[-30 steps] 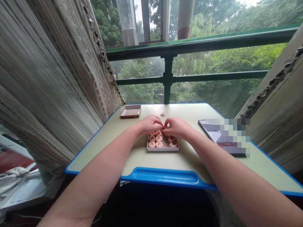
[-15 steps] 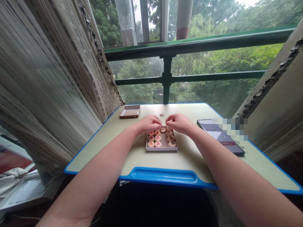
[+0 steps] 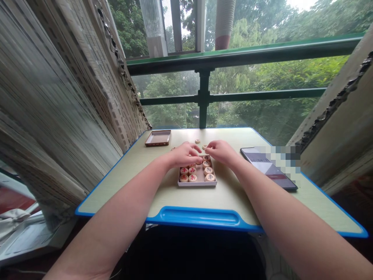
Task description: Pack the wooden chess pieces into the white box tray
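A shallow box [image 3: 197, 184] on the desk holds round wooden Chinese chess pieces. Red-lettered pieces [image 3: 192, 177] stand in columns on its left, dark-lettered pieces [image 3: 209, 177] in a column on its right. My left hand [image 3: 185, 154] is over the box's far left part, fingers apart, its thumb touching a piece [image 3: 199, 161] at the far middle; it covers some red ones. Just beyond the far right corner, my right hand [image 3: 220, 150] has its bent fingertips closed at a loose chess piece [image 3: 204, 147] on the desk. Another loose piece [image 3: 197, 141] lies farther back.
A brown-edged box lid [image 3: 158, 138] lies at the desk's back left. To the right is a phone or tablet [image 3: 269, 170] showing a timer. The desk [image 3: 122, 182] has a blue rim and front groove. Curtains hang at both sides, and a green railing stands behind.
My left hand's thumb has come down and apart from its fingers, over the far middle piece. My right hand stays by the loose piece behind the box. The view has shifted slightly.
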{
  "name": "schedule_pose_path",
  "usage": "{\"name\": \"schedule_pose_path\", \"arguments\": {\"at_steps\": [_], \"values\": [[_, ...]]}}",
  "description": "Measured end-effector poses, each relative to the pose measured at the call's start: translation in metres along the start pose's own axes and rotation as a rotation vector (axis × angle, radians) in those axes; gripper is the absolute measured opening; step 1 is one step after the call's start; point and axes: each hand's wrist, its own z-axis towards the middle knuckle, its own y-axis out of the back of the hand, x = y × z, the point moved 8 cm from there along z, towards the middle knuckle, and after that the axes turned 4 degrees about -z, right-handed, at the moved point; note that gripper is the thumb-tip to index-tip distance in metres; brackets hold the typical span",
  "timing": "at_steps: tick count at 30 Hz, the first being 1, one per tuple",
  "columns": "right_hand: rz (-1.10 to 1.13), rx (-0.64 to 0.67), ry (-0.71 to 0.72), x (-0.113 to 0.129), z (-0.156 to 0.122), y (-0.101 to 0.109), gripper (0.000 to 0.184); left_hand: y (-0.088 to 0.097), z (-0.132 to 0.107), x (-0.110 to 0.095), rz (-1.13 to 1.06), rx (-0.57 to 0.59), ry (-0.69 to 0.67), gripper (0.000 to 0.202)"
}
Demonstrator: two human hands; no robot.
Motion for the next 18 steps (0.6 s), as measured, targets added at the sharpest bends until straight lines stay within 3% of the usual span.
{"name": "schedule_pose_path", "arguments": {"at_steps": [6, 11, 18], "values": [[-0.003, -0.029, 0.021, -0.008, 0.007, -0.006, 0.029, -0.004, -0.001, -0.006, 0.006, 0.016, 0.005, 0.020], [0.025, -0.019, 0.005, -0.010, 0.009, -0.008, 0.029, 0.001, 0.002, -0.002, -0.054, -0.054, -0.001, 0.022], [0.050, -0.025, 0.087, -0.002, 0.007, -0.009, 0.029, 0.031, -0.002, 0.061, 0.135, -0.386, 0.279, 0.032]]}}
